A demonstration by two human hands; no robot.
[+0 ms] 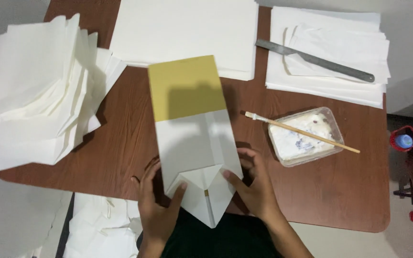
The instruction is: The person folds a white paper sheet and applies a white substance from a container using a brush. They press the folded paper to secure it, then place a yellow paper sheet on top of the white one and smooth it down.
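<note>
brush (302,132) on tub (306,136), ruler (314,60) behind (on paper stack (326,81))

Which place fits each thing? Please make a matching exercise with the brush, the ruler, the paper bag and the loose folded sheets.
Things:
1. brush
2. ruler
3. paper bag
4. folded sheets

Places:
A. under both hands, at the near table edge
B. heaped at the left end of the table
C. across the glue tub
D. on the white stack at the far right

Pairs: 1-C, 2-D, 3-A, 4-B
</note>
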